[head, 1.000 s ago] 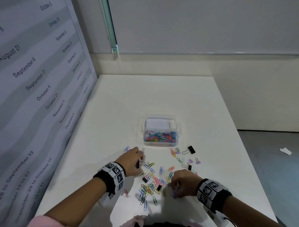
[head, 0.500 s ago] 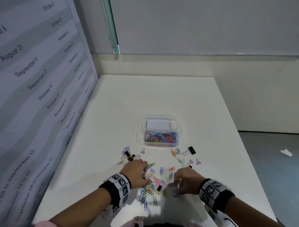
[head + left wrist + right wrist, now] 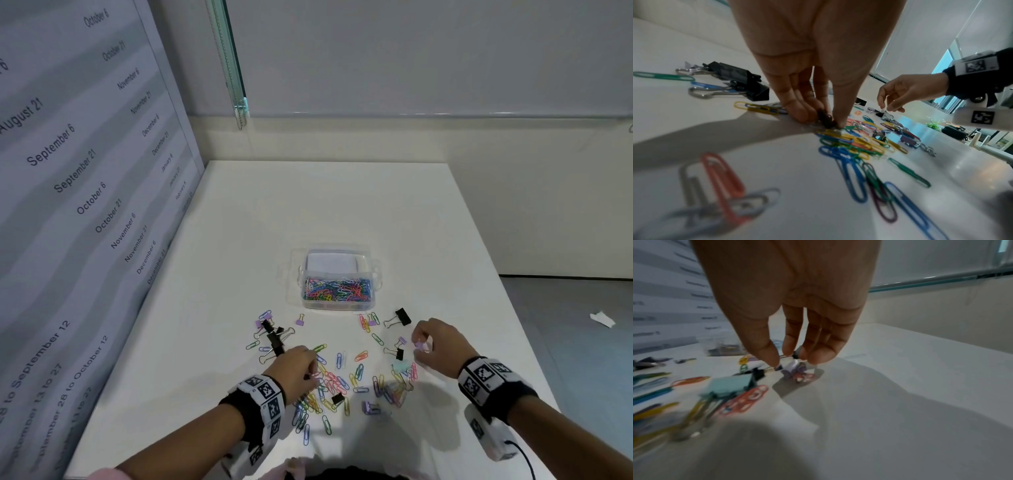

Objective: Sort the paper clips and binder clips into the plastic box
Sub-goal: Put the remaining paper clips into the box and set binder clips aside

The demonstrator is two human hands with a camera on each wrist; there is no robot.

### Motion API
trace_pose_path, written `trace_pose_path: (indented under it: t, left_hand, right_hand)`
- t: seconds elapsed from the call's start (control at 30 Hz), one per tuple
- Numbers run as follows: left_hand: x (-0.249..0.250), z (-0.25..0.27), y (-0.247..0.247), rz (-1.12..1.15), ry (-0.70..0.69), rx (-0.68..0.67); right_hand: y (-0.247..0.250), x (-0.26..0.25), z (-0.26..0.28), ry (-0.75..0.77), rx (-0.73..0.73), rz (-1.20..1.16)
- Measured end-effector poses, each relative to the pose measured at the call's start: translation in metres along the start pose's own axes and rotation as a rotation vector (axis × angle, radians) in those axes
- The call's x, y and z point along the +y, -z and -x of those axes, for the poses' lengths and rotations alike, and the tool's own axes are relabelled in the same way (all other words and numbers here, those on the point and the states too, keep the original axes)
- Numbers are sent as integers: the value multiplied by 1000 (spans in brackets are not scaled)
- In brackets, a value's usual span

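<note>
A clear plastic box (image 3: 373, 274) stands mid-table, its near compartment full of coloured paper clips (image 3: 337, 287) and its far one holding none. Loose paper clips (image 3: 334, 383) and binder clips lie scattered in front of it. My left hand (image 3: 310, 373) reaches down into the pile, and its thumb and fingers (image 3: 840, 113) pinch a small black binder clip (image 3: 825, 119) on the table. My right hand (image 3: 419, 342), to the right of the pile, pinches the wire handle of a small purple binder clip (image 3: 792, 369) just above the table.
A cluster of black binder clips (image 3: 274, 337) lies left of the pile, and a large black one (image 3: 399, 317) near the box's right corner. A teal binder clip (image 3: 400, 366) and a purple one (image 3: 371, 407) sit in the pile. A printed panel (image 3: 85, 205) walls off the table's left side.
My left hand drew back from the black binder clips at the left into the pile. My right hand moved right and away from me, to the purple binder clip.
</note>
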State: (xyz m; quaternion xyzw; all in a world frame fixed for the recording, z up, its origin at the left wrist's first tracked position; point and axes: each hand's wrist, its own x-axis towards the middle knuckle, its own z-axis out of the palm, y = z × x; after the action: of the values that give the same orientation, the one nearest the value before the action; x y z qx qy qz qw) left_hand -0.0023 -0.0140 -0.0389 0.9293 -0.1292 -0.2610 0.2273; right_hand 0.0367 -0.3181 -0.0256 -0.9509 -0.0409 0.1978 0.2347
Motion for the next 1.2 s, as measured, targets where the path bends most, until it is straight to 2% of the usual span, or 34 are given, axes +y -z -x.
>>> trace_pose_path:
  t: [0.13, 0.3, 0.47, 0.7, 0.9, 0.97, 1.03, 1.1, 1.2]
  left_hand:
    - [0, -2, -4, 20, -9, 12]
    - [-2, -2, 3, 87, -14, 77]
    - [-19, 2, 11, 155, 43, 115]
    - [-15, 5, 11, 194, -18, 133]
    - [-17, -8, 18, 21, -9, 203]
    - [-23, -12, 24, -43, 15, 223]
    - [-26, -14, 29, -111, 61, 228]
    - [-21, -13, 32, -175, 63, 236]
    - [-1, -6, 25, -195, -55, 168]
  right_hand:
    - [-9, -22, 7, 149, -56, 18]
    - [-37, -53, 22, 347, -341, 134]
    - [-55, -65, 23, 406, -409, 202]
    - [-58, -59, 19, 399, -333, 175]
    - [-13, -28, 7, 117, -114, 29]
    - [-2, -12, 3, 30, -11, 20]
    - [2, 0, 1, -28, 26, 3]
    - [0, 3, 1, -44, 26, 8]
    - [-8, -3, 1, -10, 51, 17]
